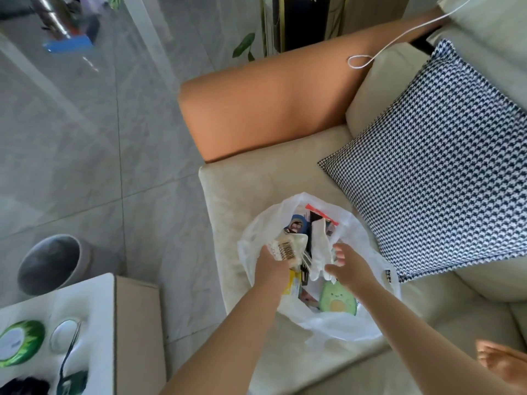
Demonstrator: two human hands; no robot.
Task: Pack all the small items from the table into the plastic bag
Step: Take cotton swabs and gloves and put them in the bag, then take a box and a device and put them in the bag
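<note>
Two hands over the plastic bag (pixel 356 323), which sits open on the sofa seat (pixel 228 201). Head view: left hand (pixel 271 262) grips a barcoded packet (pixel 288 248), directly above the bag mouth, long axis pointing away from the person. Right hand (pixel 349 266), fingers spread, touches the bag's far rim. Table (pixel 85 297) to the left holds more items.

1 plastic bag (pixel 353 323), 2 hands (pixel 271 266), 1 checked cushion (pixel 445 166), 1 grey pot (pixel 51 263).
</note>
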